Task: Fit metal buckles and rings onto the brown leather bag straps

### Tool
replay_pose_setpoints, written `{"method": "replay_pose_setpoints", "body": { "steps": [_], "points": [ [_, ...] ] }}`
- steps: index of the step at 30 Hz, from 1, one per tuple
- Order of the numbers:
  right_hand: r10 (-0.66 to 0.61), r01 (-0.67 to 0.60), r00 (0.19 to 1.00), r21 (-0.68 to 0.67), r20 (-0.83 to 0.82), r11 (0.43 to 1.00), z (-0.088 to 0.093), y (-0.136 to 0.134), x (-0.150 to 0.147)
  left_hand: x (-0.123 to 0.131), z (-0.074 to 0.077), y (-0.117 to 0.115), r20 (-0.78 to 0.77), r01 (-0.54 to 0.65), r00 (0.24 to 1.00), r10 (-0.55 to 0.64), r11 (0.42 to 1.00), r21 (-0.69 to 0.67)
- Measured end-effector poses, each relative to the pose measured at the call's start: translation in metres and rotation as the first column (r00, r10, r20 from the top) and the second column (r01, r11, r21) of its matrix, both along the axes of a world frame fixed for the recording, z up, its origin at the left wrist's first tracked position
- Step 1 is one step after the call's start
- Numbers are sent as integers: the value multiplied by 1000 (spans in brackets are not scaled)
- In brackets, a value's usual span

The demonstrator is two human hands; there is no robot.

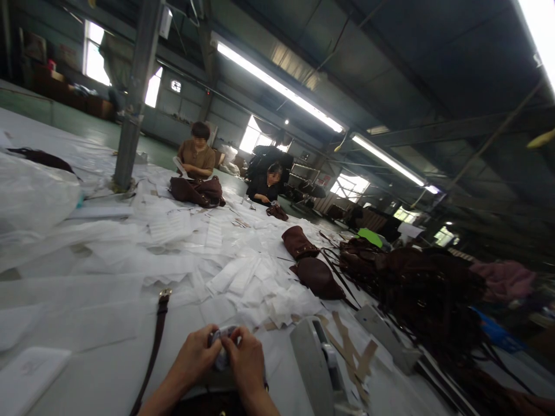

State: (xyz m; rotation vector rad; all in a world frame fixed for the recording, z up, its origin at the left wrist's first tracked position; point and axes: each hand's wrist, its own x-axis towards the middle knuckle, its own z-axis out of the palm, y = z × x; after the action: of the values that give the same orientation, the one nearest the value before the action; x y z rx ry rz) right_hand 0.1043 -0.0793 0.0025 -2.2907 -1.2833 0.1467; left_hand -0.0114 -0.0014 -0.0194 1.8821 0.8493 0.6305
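In front of me at the bottom centre, both hands pinch a small, grey, roundish item (222, 359) whose kind I cannot make out. My left hand (196, 355) grips its left side, thumb against it. My right hand (248, 359) closes on its right side, with the two thumbs close together. Below the hands lies a dark brown leather bag (208, 404), mostly cut off by the frame edge. A brown strap with a metal buckle (158, 326) stretches over the white table to the left of my left hand. To the right of my right hand stands a grey tape dispenser (318, 364).
White paper sheets (243, 274) cover the table (104, 346). Brown leather pieces (318, 277) and a heap of dark brown bags (416, 289) lie to the right. A metal post (136, 98) rises at the left. Two people (197, 156) work across the table.
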Motion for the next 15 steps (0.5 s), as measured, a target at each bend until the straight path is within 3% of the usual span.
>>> {"method": "replay_pose_setpoints", "body": {
  "steps": [4,8,12,15],
  "points": [
    [209,-175,946,-152,246,973,7,6,5,1,-1,2,41,28,999,-27,999,-41],
    [390,-323,831,-226,396,919,20,20,4,3,-1,-1,108,23,994,-14,996,-83],
    [584,-496,716,-310,384,811,31,26,0,4,-4,1,175,-25,983,54,987,-161],
    [584,-488,734,-328,347,809,33,27,4,4,-6,2,230,-20,970,76,971,-240]
  ]
}}
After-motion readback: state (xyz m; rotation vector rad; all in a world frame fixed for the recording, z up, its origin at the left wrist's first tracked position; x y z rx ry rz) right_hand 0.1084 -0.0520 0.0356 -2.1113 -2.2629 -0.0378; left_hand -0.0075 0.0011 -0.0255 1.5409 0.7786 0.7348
